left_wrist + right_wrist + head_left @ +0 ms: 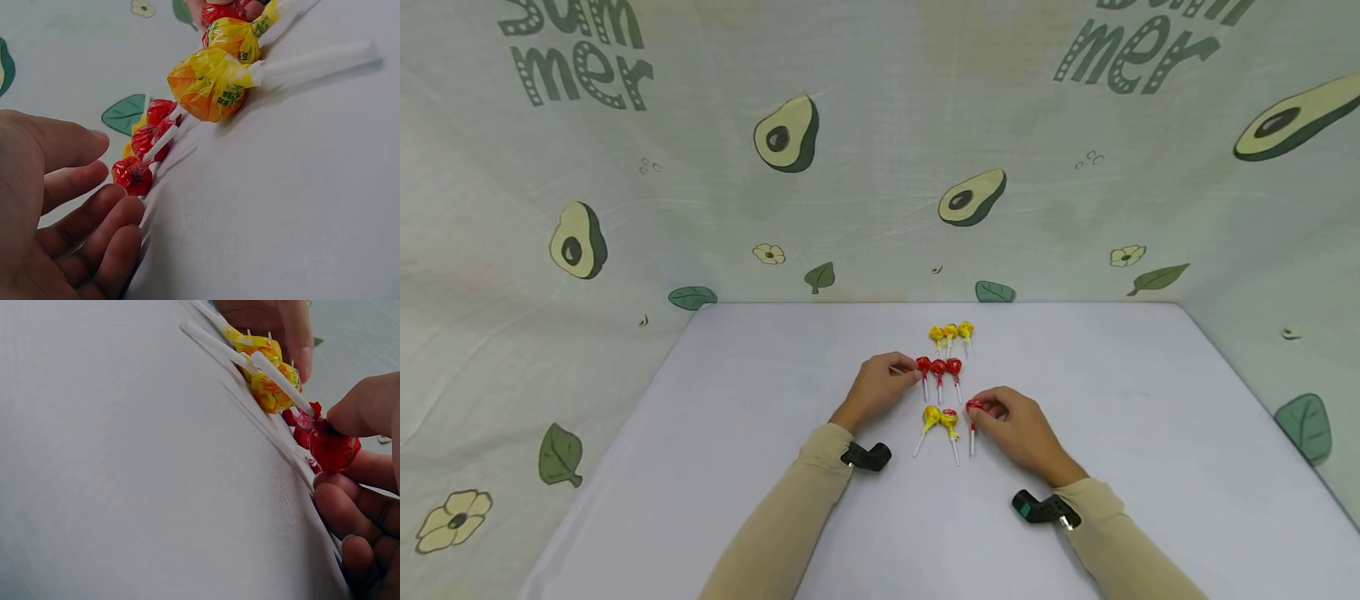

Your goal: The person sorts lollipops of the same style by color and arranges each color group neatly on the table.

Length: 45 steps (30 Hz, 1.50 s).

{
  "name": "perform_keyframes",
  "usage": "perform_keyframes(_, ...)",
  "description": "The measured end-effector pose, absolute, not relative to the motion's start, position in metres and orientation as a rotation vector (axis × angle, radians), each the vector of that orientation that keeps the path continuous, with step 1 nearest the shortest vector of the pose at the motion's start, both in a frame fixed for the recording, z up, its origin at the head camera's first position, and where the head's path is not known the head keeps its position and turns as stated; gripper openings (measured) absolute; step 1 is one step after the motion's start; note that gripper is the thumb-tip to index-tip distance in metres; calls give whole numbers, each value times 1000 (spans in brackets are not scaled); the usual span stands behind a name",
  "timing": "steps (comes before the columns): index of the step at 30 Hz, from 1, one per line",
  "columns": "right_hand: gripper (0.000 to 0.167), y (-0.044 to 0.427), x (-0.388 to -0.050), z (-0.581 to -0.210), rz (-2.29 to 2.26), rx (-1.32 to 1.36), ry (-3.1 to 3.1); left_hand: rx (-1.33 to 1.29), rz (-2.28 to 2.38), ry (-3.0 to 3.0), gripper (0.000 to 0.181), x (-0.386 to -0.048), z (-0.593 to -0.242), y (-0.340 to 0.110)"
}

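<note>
My right hand (1021,427) pinches a red-wrapped lollipop (333,449) by its head, between thumb and fingers, its white stick pointing toward me in the head view. Beside it on the left lie two yellow lollipops (931,417), sticks toward me. Behind these is a row of three red lollipops (938,367). My left hand (880,385) is at the left end of that row, fingertips touching or very near the leftmost red head (132,176). Its fingers are loosely bent, with a gap between thumb and fingertips in the left wrist view.
Three more yellow lollipops (951,331) lie in a row farther back, near the far edge of the white table (760,400). Behind the table hangs a pale cloth (865,225) printed with avocados and leaves. Each wrist wears a black strap device (867,457).
</note>
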State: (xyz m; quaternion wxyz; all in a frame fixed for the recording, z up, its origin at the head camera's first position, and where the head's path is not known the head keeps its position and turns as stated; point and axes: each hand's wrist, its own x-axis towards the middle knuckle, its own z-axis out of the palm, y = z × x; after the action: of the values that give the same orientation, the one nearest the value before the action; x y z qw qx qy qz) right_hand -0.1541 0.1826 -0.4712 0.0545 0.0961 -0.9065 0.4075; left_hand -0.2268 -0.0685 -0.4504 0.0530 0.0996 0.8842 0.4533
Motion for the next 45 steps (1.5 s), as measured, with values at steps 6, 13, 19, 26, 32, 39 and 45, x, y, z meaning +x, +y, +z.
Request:
perform_keyframes(6, 22, 183, -155, -473, 1251, 277, -2738, 291, 1372, 2683, 16, -218, -449, -67)
perform_keyframes(13, 24, 186, -155, -470, 1284, 241, -2737, 317, 1385, 2669, 15, -208, -452, -66)
perform_keyframes(19, 28, 189, -157, -468, 1296, 242, -2724, 361, 1375, 2675, 14, -198, -452, -63)
perform_keyframes(26, 26, 191, -158, -468, 1289, 228, -2709, 402, 1387, 2629, 16, -187, -451, -61)
perform_keyframes(32, 25, 191, -159, -469, 1302, 227, -2701, 406, 1389, 2606, 20, -181, -451, -59)
perform_keyframes(39, 24, 191, -160, -469, 1299, 239, -2694, 452, 1385, 2627, 21, -177, -454, -60)
perform_keyframes(45, 24, 191, -165, -466, 1343, 205, -2709, 489, 1352, 2655, 23, -175, -454, -61)
